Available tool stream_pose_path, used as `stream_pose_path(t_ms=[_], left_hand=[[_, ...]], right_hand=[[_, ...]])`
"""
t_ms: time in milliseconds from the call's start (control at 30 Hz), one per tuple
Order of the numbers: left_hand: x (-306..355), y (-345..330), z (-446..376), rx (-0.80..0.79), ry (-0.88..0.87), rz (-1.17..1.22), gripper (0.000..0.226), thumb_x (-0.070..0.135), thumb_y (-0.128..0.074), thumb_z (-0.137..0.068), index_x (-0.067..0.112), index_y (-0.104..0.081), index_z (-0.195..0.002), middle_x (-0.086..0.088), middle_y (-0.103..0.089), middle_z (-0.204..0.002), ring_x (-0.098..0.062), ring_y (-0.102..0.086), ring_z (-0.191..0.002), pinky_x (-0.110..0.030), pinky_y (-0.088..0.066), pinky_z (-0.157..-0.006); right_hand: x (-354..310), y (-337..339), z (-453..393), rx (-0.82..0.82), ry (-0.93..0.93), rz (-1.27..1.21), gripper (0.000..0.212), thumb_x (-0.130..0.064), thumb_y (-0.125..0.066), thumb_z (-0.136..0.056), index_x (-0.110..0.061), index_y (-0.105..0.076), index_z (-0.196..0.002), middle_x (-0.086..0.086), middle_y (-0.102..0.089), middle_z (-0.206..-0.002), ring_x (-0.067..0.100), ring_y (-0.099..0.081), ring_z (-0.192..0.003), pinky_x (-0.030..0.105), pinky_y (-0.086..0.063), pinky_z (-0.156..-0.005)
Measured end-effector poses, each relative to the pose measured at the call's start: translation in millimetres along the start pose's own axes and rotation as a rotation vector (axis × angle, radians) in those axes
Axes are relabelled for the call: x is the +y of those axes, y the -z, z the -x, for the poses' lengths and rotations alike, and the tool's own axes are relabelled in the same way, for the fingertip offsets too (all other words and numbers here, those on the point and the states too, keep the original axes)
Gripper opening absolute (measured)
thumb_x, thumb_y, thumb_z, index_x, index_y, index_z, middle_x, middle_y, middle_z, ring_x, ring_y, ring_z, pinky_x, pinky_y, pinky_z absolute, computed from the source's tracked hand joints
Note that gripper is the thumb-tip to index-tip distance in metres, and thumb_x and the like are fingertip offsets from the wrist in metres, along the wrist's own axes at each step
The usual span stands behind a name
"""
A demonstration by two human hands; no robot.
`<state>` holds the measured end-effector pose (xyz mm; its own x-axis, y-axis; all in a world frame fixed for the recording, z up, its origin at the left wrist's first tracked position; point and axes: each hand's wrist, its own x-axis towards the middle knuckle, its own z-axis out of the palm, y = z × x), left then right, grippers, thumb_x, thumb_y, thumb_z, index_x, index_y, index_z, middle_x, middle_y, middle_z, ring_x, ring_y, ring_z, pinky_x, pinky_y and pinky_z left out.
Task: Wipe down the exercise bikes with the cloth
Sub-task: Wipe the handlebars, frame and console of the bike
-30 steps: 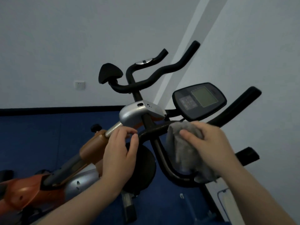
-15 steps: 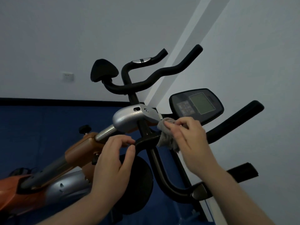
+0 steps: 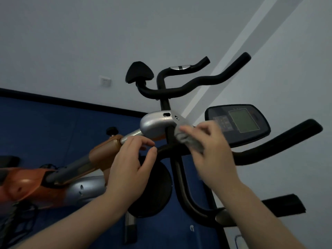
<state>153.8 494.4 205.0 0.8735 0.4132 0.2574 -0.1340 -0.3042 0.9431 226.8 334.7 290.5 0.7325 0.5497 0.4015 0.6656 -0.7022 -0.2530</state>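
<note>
An orange and silver exercise bike (image 3: pixel 100 155) fills the view, with black handlebars (image 3: pixel 269 150) and a console (image 3: pixel 240 123). My right hand (image 3: pixel 212 153) holds a grey cloth (image 3: pixel 188 141) bunched against the black stem just under the silver handlebar housing (image 3: pixel 156 123). My left hand (image 3: pixel 133 159) curls round the silver post and the near end of the lower black bar, thumb and fingers around it. A second set of black handlebars (image 3: pixel 188 85) rises behind.
A black round pad (image 3: pixel 154 191) sits below my left hand. Blue floor matting (image 3: pixel 45 123) meets a white wall with a socket (image 3: pixel 105 81). Black cables (image 3: pixel 18 221) lie at the lower left. A black foot bar (image 3: pixel 285 203) sticks out at the right.
My right hand has carried the cloth up from the lower curved bar to the stem beside the silver housing. My left hand has kept its hold. The camera has tilted.
</note>
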Motion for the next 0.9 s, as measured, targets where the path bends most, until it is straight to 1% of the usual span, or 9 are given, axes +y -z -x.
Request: stream_pose_path(t_ms=[67, 133, 233, 400, 500, 600, 733, 833, 900], left_hand=[[-0.6, 0.2, 1.3, 0.028, 0.024, 0.022, 0.013, 0.047, -0.052, -0.087, 0.039, -0.054, -0.097, 0.020, -0.058, -0.097, -0.003, -0.059, -0.096, -0.040, -0.053, -0.081], [-1.8, 0.4, 0.9, 0.042, 0.036, 0.031, 0.018, 0.052, -0.051, -0.084, 0.040, -0.053, -0.098, 0.018, -0.058, -0.097, -0.003, -0.059, -0.094, -0.040, -0.054, -0.079], [-2.1, 0.6, 0.9, 0.050, 0.030, 0.074, 0.018, 0.051, -0.044, -0.087, 0.039, -0.053, -0.097, 0.016, -0.058, -0.092, -0.005, -0.060, -0.089, -0.035, -0.052, -0.073], [-3.4, 1.1, 0.7, 0.025, 0.104, 0.124, 0.022, 0.050, -0.039, -0.086, 0.036, -0.055, -0.090, 0.014, -0.060, -0.086, -0.005, -0.058, -0.081, -0.031, -0.047, -0.068], [-6.0, 0.3, -2.4, 0.036, 0.145, 0.206, 0.025, 0.047, -0.039, -0.085, 0.031, -0.057, -0.080, 0.010, -0.061, -0.082, -0.006, -0.058, -0.078, -0.032, -0.044, -0.068], [-5.9, 1.7, -2.4, -0.031, 0.151, 0.150, 0.024, 0.045, -0.038, -0.088, 0.030, -0.054, -0.078, 0.006, -0.060, -0.080, -0.008, -0.057, -0.075, -0.036, -0.047, -0.067], [-7.4, 1.3, -3.0, -0.073, 0.128, 0.061, 0.027, 0.057, -0.036, -0.085, 0.036, -0.053, -0.082, 0.012, -0.060, -0.081, -0.004, -0.057, -0.075, -0.027, -0.042, -0.061], [-9.9, 3.5, -1.2, -0.113, 0.096, 0.021, 0.026, 0.061, -0.039, -0.084, 0.039, -0.052, -0.085, 0.015, -0.059, -0.084, -0.003, -0.058, -0.078, -0.034, -0.049, -0.064], [-9.6, 6.4, -0.3, -0.133, 0.089, 0.018, 0.026, 0.062, -0.039, -0.084, 0.040, -0.052, -0.086, 0.015, -0.059, -0.085, -0.004, -0.059, -0.079, -0.036, -0.051, -0.067]], right_hand=[[-4.1, -4.1, -10.6, -0.066, -0.044, -0.082, 0.038, -0.022, -0.066, -0.086, -0.023, -0.062, -0.124, -0.002, -0.045, -0.107, 0.008, -0.046, -0.097, 0.024, -0.047, -0.086], [-19.1, -20.1, -10.5, -0.211, 0.061, -0.021, 0.035, -0.036, -0.059, -0.091, -0.022, -0.064, -0.122, -0.001, -0.051, -0.108, 0.013, -0.048, -0.100, 0.034, -0.046, -0.088], [-11.9, -15.0, -13.2, -0.335, 0.228, 0.054, 0.029, -0.024, -0.060, -0.091, -0.017, -0.067, -0.118, 0.003, -0.059, -0.104, 0.020, -0.053, -0.096, 0.036, -0.048, -0.082], [0.7, -1.6, -23.8, -0.251, 0.161, 0.062, 0.023, -0.018, -0.062, -0.089, -0.017, -0.070, -0.111, -0.001, -0.061, -0.100, 0.013, -0.055, -0.092, 0.033, -0.049, -0.081], [-19.1, -20.4, -10.1, -0.329, 0.220, 0.059, 0.027, -0.017, -0.064, -0.087, -0.017, -0.070, -0.113, 0.003, -0.062, -0.100, 0.021, -0.057, -0.091, 0.037, -0.051, -0.076], [1.4, 0.8, -12.6, -0.328, 0.257, 0.150, 0.027, -0.015, -0.068, -0.085, -0.018, -0.071, -0.112, 0.004, -0.063, -0.099, 0.022, -0.059, -0.087, 0.038, -0.053, -0.070], [-5.9, -8.8, -25.7, -0.182, 0.044, 0.092, 0.022, -0.030, -0.061, -0.089, -0.029, -0.069, -0.109, -0.006, -0.057, -0.096, 0.013, -0.055, -0.089, 0.030, -0.047, -0.074], [-30.1, -32.8, -8.3, -0.209, 0.036, 0.078, 0.028, -0.040, -0.059, -0.087, -0.032, -0.067, -0.113, -0.006, -0.055, -0.098, 0.011, -0.050, -0.092, 0.026, -0.046, -0.074], [-18.6, -16.0, -1.8, -0.239, 0.019, 0.098, 0.029, -0.038, -0.063, -0.086, -0.033, -0.067, -0.114, -0.008, -0.056, -0.099, 0.010, -0.051, -0.091, 0.024, -0.045, -0.071]])
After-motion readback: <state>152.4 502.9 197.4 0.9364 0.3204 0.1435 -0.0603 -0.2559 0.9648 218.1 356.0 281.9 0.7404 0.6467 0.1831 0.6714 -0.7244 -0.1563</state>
